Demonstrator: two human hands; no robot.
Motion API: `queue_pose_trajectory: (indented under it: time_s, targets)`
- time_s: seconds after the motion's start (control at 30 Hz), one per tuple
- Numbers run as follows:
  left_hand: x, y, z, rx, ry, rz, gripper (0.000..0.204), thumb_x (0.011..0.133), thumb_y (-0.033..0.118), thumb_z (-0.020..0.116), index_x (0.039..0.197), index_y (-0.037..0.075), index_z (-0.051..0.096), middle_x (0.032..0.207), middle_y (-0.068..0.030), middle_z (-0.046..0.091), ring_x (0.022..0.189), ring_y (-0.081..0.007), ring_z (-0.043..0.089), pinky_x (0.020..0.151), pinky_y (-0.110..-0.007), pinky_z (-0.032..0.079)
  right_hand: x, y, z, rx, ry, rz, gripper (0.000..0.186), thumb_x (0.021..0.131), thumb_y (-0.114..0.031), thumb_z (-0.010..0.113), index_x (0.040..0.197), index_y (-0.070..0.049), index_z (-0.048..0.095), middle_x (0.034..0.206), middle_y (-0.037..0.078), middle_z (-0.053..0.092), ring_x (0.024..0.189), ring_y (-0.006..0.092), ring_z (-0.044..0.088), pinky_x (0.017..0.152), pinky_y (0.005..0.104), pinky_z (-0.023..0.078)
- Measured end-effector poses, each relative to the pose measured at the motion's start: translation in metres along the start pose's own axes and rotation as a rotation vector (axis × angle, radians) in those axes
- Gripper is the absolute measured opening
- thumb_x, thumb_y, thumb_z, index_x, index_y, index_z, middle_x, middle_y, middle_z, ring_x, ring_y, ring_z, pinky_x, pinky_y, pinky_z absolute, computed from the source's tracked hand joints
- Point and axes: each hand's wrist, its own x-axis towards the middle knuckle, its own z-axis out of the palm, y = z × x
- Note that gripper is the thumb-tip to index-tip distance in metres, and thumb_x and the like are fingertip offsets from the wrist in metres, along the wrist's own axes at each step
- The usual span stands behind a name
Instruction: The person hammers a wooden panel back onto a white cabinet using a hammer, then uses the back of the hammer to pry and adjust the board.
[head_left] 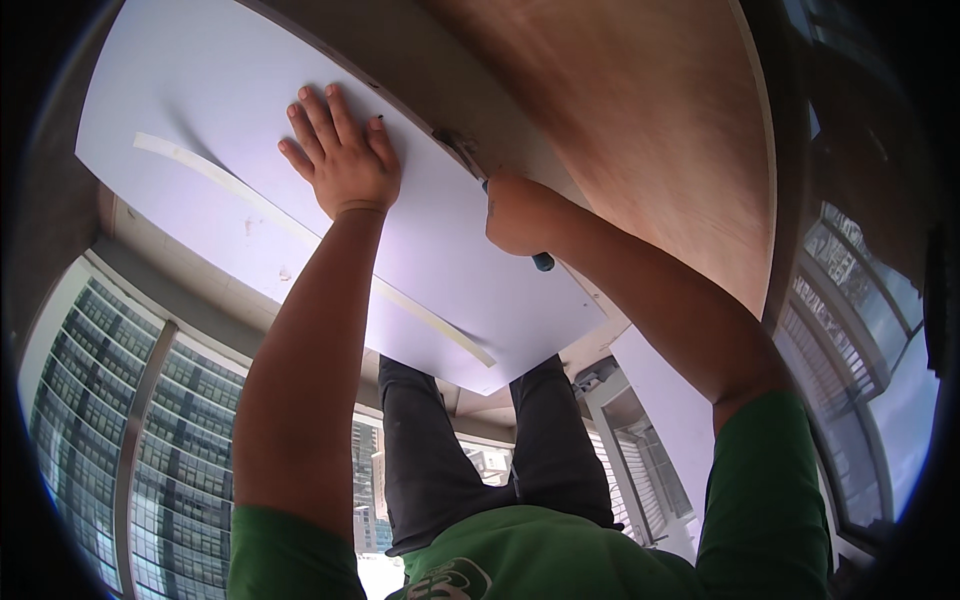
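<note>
My left hand lies flat on a large white panel, its fingers stretched out and a little apart. Closed in a fist at the panel's right edge, my right hand grips a hand tool with a dark blue-green handle. The butt of the handle sticks out below the fist. A narrow metal end of the tool reaches forward along the edge; its exact kind I cannot make out. Along the panel runs a thin, curved white strip, which passes under my left forearm and appears partly raised off the surface.
A big reddish-brown wooden sheet with a pale edge stands to the right. Large windows with a tall building outside are at the lower left, and more glass is at the far right. My legs are below the panel's near end.
</note>
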Motion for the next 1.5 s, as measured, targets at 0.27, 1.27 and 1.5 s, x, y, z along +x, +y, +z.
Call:
queue_pose_trajectory:
  time_s: [0.27,1.27,1.5]
  targets:
    - [0.000,-0.002,0.004,-0.002,0.039,0.007,0.066,0.103,0.046,0.035,0.161,0.018,0.021,0.170,-0.0097,0.013,0.157,-0.0300,0.008,0.124,-0.053,0.000,-0.040,0.057,0.044,-0.058,-0.076,0.094,0.030,0.088,-0.009,0.054,0.114,0.008,0.054,0.101,0.028,0.068,0.095,0.0405,0.069,0.082,0.0438,0.056]
    - [0.001,-0.003,0.005,0.008,0.070,0.013,0.066,0.103,0.050,0.032,0.161,0.019,0.023,0.169,-0.0089,0.016,0.157,-0.0279,0.010,0.125,-0.052,0.002,-0.076,0.132,0.079,0.372,-0.197,0.237,0.012,0.088,-0.006,0.050,0.097,0.002,0.050,0.068,0.015,0.060,0.051,0.0235,0.062,0.048,0.0388,0.050]
    - [0.000,-0.002,0.005,0.022,0.056,-0.001,0.066,0.103,0.050,0.032,0.161,0.018,0.023,0.169,-0.0100,0.016,0.157,-0.0293,0.010,0.124,-0.054,0.003,-0.054,0.095,0.050,0.355,-0.144,0.170,0.011,0.089,-0.005,0.048,0.096,0.003,0.049,0.068,0.014,0.060,0.051,0.0225,0.060,0.049,0.0381,0.049]
